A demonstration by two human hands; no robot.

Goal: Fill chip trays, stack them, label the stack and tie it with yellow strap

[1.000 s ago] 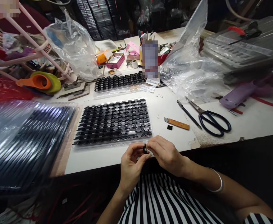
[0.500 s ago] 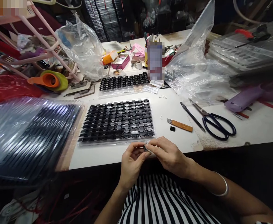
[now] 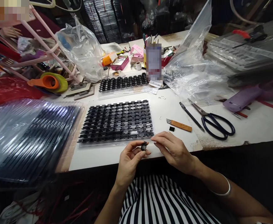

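Between the thumb and fingers of my left hand (image 3: 131,159) is a small black part with a row of pale metal pins (image 3: 143,146), held over the table's front edge. Just to its right, my right hand (image 3: 173,151) is apart from that part, with thumb and forefinger brought close together; whatever they may pinch is too small to make out. Directly beyond my hands lies a clear plastic tray (image 3: 152,126) filled with rows of similar black parts (image 3: 120,119). A small black square (image 3: 171,128) rests near my right hand.
Right of the tray lie an orange-handled craft knife (image 3: 179,125), a black pen-like tool (image 3: 192,116) and dark-handled scissors (image 3: 216,124). Stacked black trays under plastic (image 3: 36,143) occupy the left. Behind are a second filled tray (image 3: 122,83) and clear bags (image 3: 80,49). Another person's hand (image 3: 10,32) shows far left.
My right hand has drawn away to the right from the black part. My left hand keeps hold of it and has shifted slightly left, its pinned face now more visible.
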